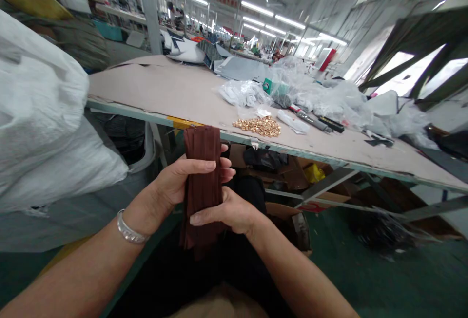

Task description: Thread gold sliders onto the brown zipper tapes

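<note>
A bundle of dark brown strips (202, 162) stands upright in front of me, below the table's near edge. My left hand (185, 177) wraps round its upper half, fingers closed across the front. My right hand (228, 211) grips the bundle lower down, thumb laid across it. A silver bracelet (129, 230) sits on my left wrist. On the table beyond lies a small heap of gold metal pieces (259, 126), out of reach of both hands.
The long table (153, 89) is covered in brown board. Crumpled clear plastic bags (314, 94), dark tools (321, 123) and grey sheets lie on it. A big white sack (40, 113) bulges at left. Cardboard boxes (303, 172) sit under the table.
</note>
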